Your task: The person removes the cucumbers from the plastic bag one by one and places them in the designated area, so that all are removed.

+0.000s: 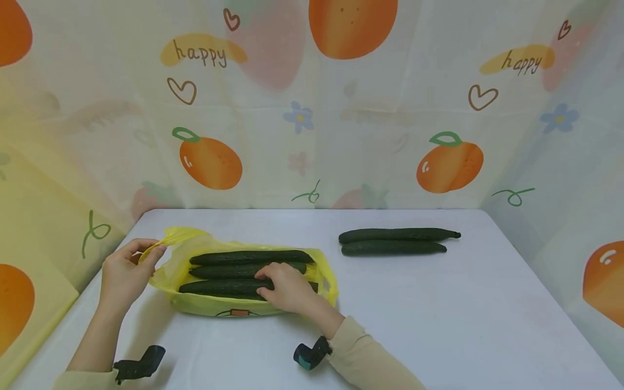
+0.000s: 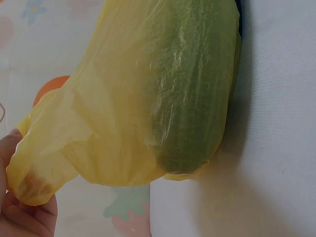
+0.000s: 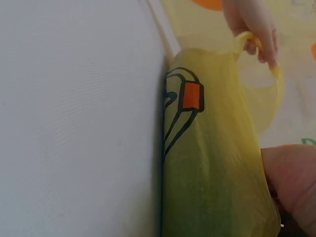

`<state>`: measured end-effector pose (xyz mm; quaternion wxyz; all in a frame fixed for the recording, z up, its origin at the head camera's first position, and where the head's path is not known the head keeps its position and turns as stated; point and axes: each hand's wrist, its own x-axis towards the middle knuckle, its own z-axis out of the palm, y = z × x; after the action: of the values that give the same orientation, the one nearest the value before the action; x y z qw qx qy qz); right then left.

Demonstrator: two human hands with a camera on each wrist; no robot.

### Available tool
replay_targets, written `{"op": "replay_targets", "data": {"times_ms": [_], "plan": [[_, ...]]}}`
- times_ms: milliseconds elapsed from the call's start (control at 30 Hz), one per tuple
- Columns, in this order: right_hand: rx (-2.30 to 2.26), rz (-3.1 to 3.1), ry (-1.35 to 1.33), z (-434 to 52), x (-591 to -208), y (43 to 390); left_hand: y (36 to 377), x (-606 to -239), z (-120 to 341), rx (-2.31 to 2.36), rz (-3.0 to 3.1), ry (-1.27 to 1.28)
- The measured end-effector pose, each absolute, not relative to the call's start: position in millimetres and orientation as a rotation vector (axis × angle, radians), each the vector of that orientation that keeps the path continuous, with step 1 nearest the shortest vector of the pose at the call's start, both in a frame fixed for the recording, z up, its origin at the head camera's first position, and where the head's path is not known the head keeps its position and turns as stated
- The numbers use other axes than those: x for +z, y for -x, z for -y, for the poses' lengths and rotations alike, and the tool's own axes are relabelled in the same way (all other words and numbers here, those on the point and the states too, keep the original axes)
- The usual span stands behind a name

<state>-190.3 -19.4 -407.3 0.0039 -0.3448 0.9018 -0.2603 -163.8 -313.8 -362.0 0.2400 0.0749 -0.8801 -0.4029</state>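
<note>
Behind the right fingers, a black, angular wrist camera [image 1: 312,355] is being worn beside a beige cloth sleeve [image 1: 368,349]. The right hand [image 1: 287,287] is being held inside a translucent yellow plastic bag [image 1: 224,307]; its fingers are being kept bent over a long, dark green, ridged front cucumber [image 1: 219,288], though whether a grip is being applied cannot be told. In the head view, two similar slender cucumbers [image 1: 248,257] are being seen lying parallel just beyond the front one, by the right fingertips. Those fingertips are being hidden in the right wrist view by the bag's wall, where a black-outlined orange rectangle [image 3: 191,96] is being shown far more fully. By the left hand [image 1: 127,271], a gathered yellow handle is being pinched between thumb and fingers. In the left wrist view alone, a fingertip is being glimpsed through the thin, crinkled, glossy film, and green bulk is being blurred by it beside that hand. Well to the right of the right fingers, two smooth-looking, tapered dark green cucumbers [image 1: 395,248] are being supported side by side on a white, finely textured tabletop [image 1: 439,314]. Farthest beyond the fingers, a pale, fruit-printed cloth backdrop [image 1: 370,151] is being displayed.
</note>
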Motion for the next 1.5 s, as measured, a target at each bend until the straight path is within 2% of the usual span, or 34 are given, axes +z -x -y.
{"op": "replay_targets", "data": {"times_ms": [467,900,1500], "plan": [[-0.498,-2.996,1.029,32,-409,187,164,-362,316,-1.075,2.401,-0.199],[-0.415,-3.050,0.932,39,-405,171,164,-363,313,-1.068,2.398,-0.198],[-0.373,-2.946,0.874,44,-402,176,164,-362,314,-1.032,2.397,-0.202]]}}
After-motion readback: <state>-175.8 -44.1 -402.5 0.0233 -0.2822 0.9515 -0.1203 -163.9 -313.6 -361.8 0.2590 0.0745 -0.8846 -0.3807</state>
